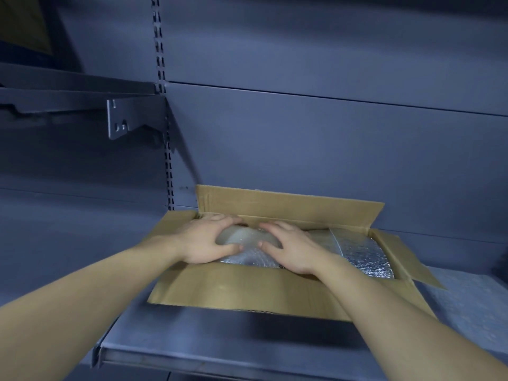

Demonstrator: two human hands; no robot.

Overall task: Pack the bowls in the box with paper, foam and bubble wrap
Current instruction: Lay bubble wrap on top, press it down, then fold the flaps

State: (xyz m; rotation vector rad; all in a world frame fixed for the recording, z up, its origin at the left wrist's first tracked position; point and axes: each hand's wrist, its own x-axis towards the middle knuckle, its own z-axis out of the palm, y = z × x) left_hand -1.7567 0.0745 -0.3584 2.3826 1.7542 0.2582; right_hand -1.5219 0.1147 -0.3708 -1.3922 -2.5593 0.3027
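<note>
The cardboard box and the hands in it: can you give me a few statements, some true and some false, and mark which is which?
1. The left hand and the right hand both hold a wrapped bundle inside the box. True.
2. The flaps are folded shut and taped. False: they stand open.
3. A silver bubble sheet lies in the right part of the box. True.
4. The box sits on the floor. False: it sits on a grey metal shelf.
</note>
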